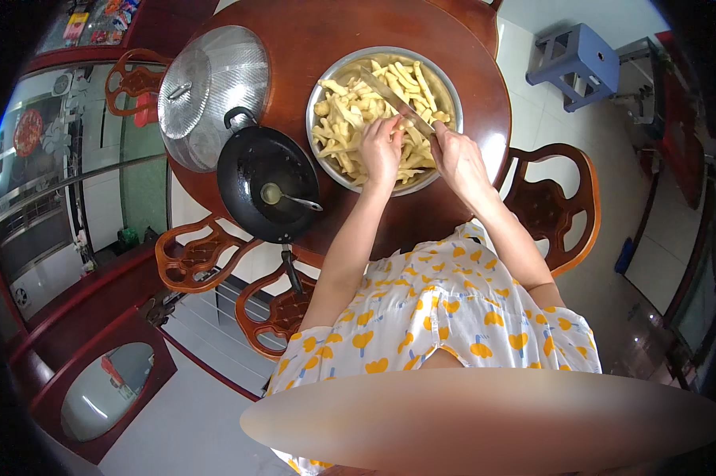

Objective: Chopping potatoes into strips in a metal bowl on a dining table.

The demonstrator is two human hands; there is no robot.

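A wide metal basin [459,101] on the round table holds a heap of pale yellow, finger-shaped pieces [341,113], which look like peeled roots or chicken feet; I cannot tell which. Above the heap my right hand [458,156] grips the handle of a knife [387,92], its long blade pointing to the upper left. My left hand [383,147] is close beside the blade near the handle, fingers bent, with a small pale piece at the fingertips.
On the wooden table [298,35], left of the basin, are a black wok [245,172] holding a metal spoon [301,201] and some liquid, and a large perforated metal lid [233,65]. Carved wooden chairs [587,202] surround the table. A blue plastic stool [593,65] stands at upper right.
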